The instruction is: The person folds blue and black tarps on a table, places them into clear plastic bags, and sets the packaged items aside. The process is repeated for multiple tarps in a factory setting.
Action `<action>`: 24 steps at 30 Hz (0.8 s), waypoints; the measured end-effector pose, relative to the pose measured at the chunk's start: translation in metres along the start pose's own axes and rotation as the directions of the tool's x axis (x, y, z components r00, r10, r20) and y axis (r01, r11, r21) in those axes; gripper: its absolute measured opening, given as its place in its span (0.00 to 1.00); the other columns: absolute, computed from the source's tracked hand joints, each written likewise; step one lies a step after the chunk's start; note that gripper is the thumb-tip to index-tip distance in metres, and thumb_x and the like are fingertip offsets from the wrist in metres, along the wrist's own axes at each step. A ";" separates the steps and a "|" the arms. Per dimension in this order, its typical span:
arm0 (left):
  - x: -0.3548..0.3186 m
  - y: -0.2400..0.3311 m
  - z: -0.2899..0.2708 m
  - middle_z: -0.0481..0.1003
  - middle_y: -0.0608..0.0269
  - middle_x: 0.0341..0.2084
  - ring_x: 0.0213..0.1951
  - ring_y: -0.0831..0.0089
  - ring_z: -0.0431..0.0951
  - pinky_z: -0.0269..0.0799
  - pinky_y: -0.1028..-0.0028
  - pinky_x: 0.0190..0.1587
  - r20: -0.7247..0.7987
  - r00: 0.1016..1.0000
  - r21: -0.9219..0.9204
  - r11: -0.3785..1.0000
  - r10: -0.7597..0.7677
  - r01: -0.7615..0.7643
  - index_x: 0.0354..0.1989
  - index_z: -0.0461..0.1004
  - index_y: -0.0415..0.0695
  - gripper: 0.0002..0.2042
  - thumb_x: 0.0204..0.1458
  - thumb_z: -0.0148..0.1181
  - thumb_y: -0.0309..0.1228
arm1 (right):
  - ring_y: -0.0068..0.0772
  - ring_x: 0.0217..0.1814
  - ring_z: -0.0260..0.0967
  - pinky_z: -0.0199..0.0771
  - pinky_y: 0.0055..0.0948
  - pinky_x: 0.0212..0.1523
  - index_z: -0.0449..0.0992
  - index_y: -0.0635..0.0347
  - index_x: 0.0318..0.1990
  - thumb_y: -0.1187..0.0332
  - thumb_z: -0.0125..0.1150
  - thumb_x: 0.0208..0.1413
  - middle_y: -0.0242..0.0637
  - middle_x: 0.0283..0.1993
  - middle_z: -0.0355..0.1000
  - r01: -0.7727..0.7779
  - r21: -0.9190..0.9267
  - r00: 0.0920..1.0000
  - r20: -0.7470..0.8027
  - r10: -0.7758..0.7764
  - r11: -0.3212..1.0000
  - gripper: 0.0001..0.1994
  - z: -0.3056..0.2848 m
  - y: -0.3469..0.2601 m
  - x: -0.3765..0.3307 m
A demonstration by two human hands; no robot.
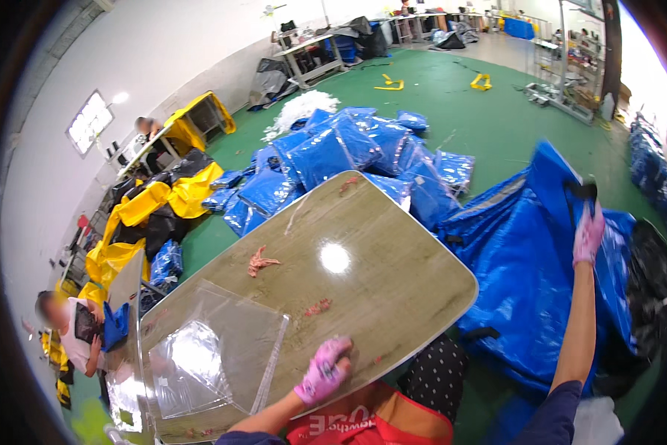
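My right hand [589,236], in a pink glove, is stretched out to the right. Its fingers are closed on a black strap [582,191] of a large blue tarpaulin bag [507,256], lifting the bag's upper part while the rest hangs beside the table. My left hand [326,373], also gloved in pink, rests at the near edge of the wood-patterned table [400,245]. Its fingers are curled in, and whatever they may hold is hidden. Clear plastic bags [255,326] lie flat on the table to its left. Small pinkish scraps [261,262] are scattered on the tabletop.
Beyond the table is a heap of blue packages in clear wrap [333,152], with white material [304,111] behind it. Yellow and black sheets [140,204] lie along the left. A person [81,326] is at the far left. Black plastic [652,278] lies at right.
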State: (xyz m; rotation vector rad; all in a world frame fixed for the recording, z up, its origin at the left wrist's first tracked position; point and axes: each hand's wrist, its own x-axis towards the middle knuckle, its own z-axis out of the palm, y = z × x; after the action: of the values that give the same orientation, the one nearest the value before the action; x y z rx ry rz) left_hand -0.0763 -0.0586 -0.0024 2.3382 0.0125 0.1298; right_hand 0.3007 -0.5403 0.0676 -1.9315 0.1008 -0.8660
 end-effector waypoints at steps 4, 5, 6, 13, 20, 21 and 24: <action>0.058 -0.010 -0.018 0.66 0.48 0.59 0.61 0.57 0.64 0.58 0.59 0.64 0.134 0.971 -0.740 0.631 -0.198 0.231 0.59 0.63 0.38 0.26 0.62 0.40 0.47 | 0.44 0.49 0.67 0.64 0.34 0.47 0.68 0.58 0.58 0.65 0.53 0.57 0.44 0.49 0.67 0.412 0.390 0.837 0.196 -0.511 0.824 0.21 -0.051 -0.229 -0.094; 0.072 -0.006 -0.034 0.63 0.47 0.61 0.63 0.56 0.62 0.56 0.58 0.65 0.195 0.953 -0.885 0.379 -0.231 0.272 0.62 0.60 0.38 0.30 0.63 0.36 0.52 | 0.43 0.46 0.67 0.65 0.34 0.44 0.69 0.56 0.57 0.64 0.54 0.56 0.42 0.47 0.67 0.473 0.496 0.718 0.262 -0.645 0.728 0.21 -0.061 -0.263 -0.139; 0.084 0.001 -0.055 0.62 0.47 0.62 0.63 0.55 0.61 0.55 0.56 0.65 0.230 0.948 -0.943 0.192 -0.218 0.273 0.63 0.59 0.39 0.32 0.61 0.36 0.55 | 0.41 0.43 0.68 0.66 0.34 0.40 0.70 0.53 0.57 0.64 0.55 0.55 0.40 0.44 0.68 0.508 0.601 0.571 0.302 -0.763 0.617 0.21 -0.075 -0.290 -0.187; 0.020 0.016 -0.273 0.55 0.45 0.65 0.65 0.47 0.56 0.50 0.39 0.61 0.199 0.980 -0.945 0.261 -0.020 0.197 0.68 0.46 0.47 0.47 0.47 0.32 0.72 | 0.39 0.44 0.69 0.73 0.39 0.36 0.60 0.44 0.64 0.63 0.52 0.54 0.39 0.49 0.67 0.283 0.744 -0.281 0.668 -0.689 0.606 0.27 -0.092 -0.312 -0.494; -0.086 -0.024 -0.312 0.72 0.54 0.54 0.51 0.60 0.75 0.72 0.59 0.50 0.277 0.824 -0.350 0.747 -0.494 0.565 0.63 0.59 0.45 0.38 0.51 0.52 0.61 | 0.51 0.52 0.69 0.71 0.44 0.48 0.53 0.42 0.69 0.66 0.46 0.60 0.48 0.52 0.64 0.097 0.776 -0.763 0.460 -0.454 0.624 0.28 -0.034 -0.290 -0.646; -0.096 -0.025 -0.289 0.74 0.57 0.51 0.48 0.64 0.77 0.74 0.66 0.47 0.106 0.813 -0.251 0.776 -0.573 0.579 0.61 0.62 0.44 0.33 0.53 0.59 0.53 | 0.52 0.52 0.69 0.70 0.46 0.51 0.50 0.41 0.71 0.65 0.48 0.60 0.50 0.52 0.64 0.079 0.709 -0.823 0.444 -0.356 0.701 0.31 -0.029 -0.291 -0.636; -0.136 -0.119 -0.283 0.75 0.59 0.45 0.45 0.66 0.77 0.74 0.68 0.46 -0.276 0.650 0.052 0.664 -0.708 0.746 0.55 0.68 0.42 0.25 0.47 0.65 0.30 | 0.50 0.55 0.68 0.68 0.42 0.55 0.57 0.47 0.65 0.56 0.54 0.56 0.47 0.58 0.65 0.043 0.708 -0.818 0.429 -0.382 0.704 0.29 -0.018 -0.339 -0.532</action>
State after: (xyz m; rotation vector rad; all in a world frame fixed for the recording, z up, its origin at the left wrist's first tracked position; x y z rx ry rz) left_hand -0.2352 0.2201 0.0959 2.2732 1.1253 -0.0088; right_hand -0.2012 -0.1575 0.0659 -1.4841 -2.1852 1.1983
